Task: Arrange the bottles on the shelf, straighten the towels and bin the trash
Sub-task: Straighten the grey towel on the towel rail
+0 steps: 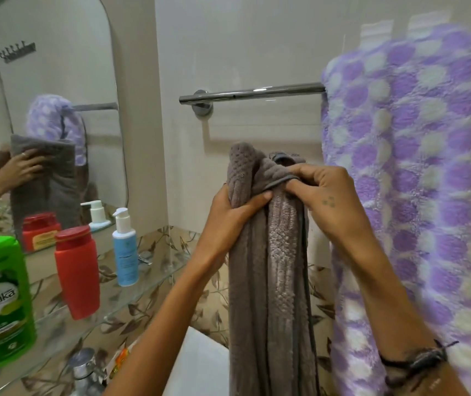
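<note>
Grey towel (268, 252) bunched in both my gripping hands, left (228, 215) and right (328, 192); I'd spread its top edge flat, then drape it over the bar (251, 92) at twelve o'clock.

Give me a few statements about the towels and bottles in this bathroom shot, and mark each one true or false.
1. Both hands grip the grey towel. True: left hand, right hand.
2. The purple dotted towel lies on the floor. False: it hangs over the towel rail.
3. The red bottle stands on the glass shelf. True.
4. The green bottle is right of the blue pump bottle. False: it is left.
</note>
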Available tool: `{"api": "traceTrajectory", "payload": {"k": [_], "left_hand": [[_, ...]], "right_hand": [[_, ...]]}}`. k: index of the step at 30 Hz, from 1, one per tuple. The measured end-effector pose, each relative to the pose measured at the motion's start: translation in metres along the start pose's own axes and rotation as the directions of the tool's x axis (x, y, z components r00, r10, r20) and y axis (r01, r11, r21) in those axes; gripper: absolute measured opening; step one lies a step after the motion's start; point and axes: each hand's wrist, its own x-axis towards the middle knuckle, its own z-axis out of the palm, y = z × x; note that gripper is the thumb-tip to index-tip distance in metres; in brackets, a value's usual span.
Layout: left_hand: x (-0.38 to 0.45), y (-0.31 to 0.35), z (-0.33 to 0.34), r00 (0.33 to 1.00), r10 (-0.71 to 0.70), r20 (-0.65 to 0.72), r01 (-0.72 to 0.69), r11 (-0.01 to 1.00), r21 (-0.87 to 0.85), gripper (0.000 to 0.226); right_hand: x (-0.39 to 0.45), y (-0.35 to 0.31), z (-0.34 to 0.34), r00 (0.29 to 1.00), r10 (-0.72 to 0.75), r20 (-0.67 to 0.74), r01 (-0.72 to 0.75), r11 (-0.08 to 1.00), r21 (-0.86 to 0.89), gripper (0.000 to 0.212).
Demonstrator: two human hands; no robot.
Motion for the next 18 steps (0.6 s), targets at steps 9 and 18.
{"api": "traceTrajectory", "payload": {"k": [9,18], "left_hand": [[0.034,-0.012,-0.072,0.982,-0.008,-0.187,0.0,0.999,-0.043,0.016],[0.061,-0.016,-0.122,0.937,0.165,-0.308,-0.127,0.982,0.139,0.039]], "right_hand": [[0.013,-0.007,-0.053,0.963,-0.123,-0.241,0.065,0.97,-0.235,0.029],[0.02,-0.019,-0.082,0.952,0.01,-0.307,0.008,0.998,0.057,0.036]]}}
